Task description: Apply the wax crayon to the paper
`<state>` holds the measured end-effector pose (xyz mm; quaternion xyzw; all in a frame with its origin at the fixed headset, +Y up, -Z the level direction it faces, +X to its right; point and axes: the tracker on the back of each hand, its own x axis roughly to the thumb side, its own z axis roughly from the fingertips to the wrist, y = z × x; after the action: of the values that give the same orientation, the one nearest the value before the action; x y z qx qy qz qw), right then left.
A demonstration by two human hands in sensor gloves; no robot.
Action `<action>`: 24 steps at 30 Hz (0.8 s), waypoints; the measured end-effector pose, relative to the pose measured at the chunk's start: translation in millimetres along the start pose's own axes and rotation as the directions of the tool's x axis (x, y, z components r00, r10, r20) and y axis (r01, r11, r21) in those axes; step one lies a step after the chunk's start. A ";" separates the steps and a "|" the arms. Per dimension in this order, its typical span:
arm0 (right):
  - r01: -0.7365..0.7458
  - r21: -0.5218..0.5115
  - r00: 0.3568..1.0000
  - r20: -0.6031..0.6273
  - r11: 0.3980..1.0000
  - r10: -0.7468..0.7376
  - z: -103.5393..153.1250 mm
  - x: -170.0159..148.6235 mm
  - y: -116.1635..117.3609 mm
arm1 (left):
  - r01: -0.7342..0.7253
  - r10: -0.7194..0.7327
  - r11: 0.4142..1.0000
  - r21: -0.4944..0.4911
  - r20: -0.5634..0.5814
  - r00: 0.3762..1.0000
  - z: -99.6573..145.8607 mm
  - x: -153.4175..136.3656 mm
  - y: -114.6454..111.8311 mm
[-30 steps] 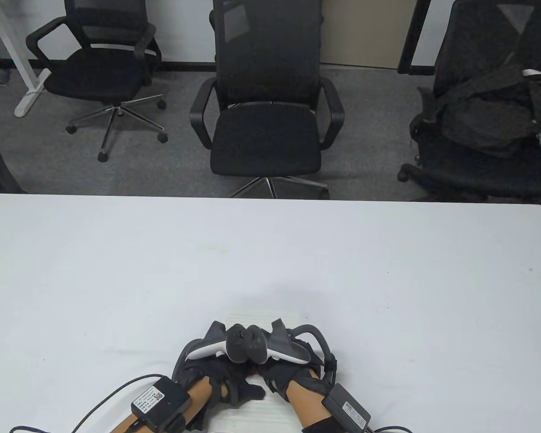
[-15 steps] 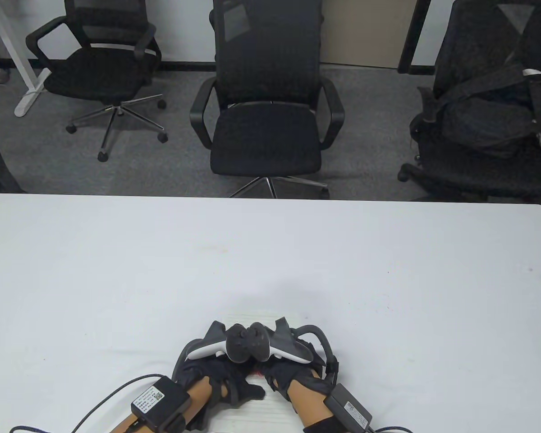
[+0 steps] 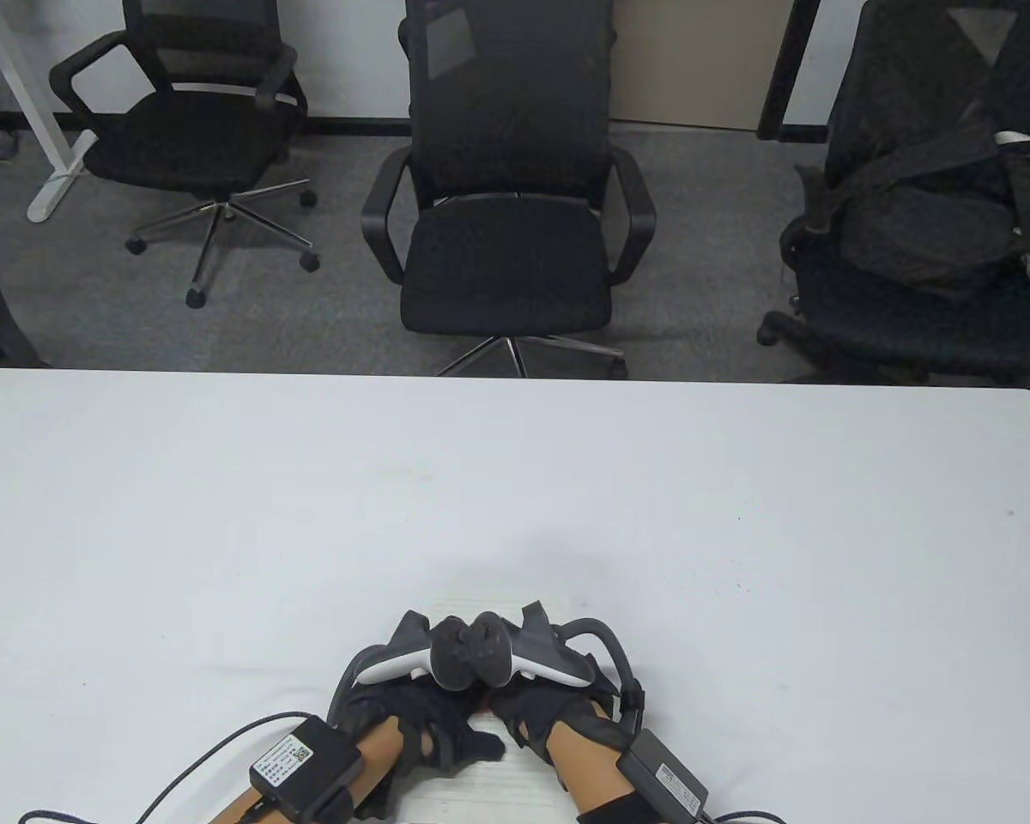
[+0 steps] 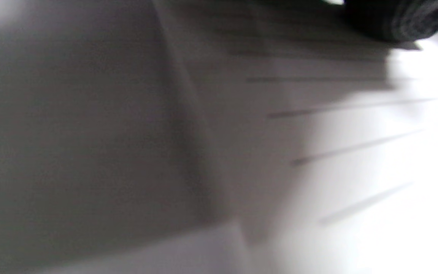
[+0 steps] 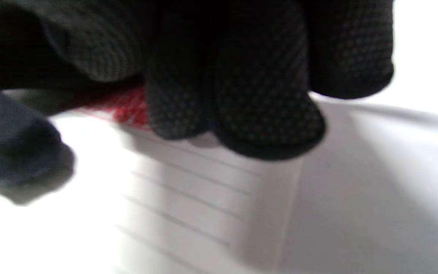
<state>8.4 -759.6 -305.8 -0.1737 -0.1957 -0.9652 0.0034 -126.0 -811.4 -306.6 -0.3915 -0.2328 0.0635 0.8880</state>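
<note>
Lined paper lies at the surface's six o'clock edge, under both gloved hands. Left hand rests on it, fingers relaxed and straight. At its three o'clock, touching, the right hand curls over red crayon marks; whether it grips a crayon cannot be told. Both hands have barely shifted since half a second ago.

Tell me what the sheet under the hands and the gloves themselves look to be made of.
The sheet looks like thin matte writing paper: white, ruled with faint grey lines, a straight edge lying flat on the white table. The glove on the right hand looks like black knitted fabric with a regular pattern of small dots, possibly grip dots; the blur leaves that open. A red patch beneath the fingers may be wax.
</note>
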 end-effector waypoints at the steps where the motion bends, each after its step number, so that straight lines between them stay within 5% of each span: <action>1: 0.027 -0.027 1.000 -0.008 0.999 -0.027 2.0 -4.2 -4.9 | 0.001 -0.001 1.000 0.000 -0.001 1.000 0.0 0.1 0.0; 12: 0.324 -0.205 0.934 -0.087 0.924 -0.347 33.9 -72.8 -54.8 | 0.004 -0.004 1.000 -0.003 -0.005 1.000 0.0 0.1 0.0; 16: 0.144 -0.294 0.970 -0.146 0.945 -0.193 61.5 -87.5 -45.1 | -0.001 0.001 1.000 -0.003 -0.001 1.000 -0.4 -0.4 -0.2; 24: -0.157 -0.450 0.980 -0.178 0.879 0.084 82.7 -93.4 12.1 | -0.006 0.006 1.000 -0.005 0.003 1.000 -0.7 -0.4 -0.5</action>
<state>124.6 -745.2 -261.3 -0.1069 0.0518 -0.9922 0.0373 -126.1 -812.3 -306.8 -0.3943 -0.2333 0.0662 0.8864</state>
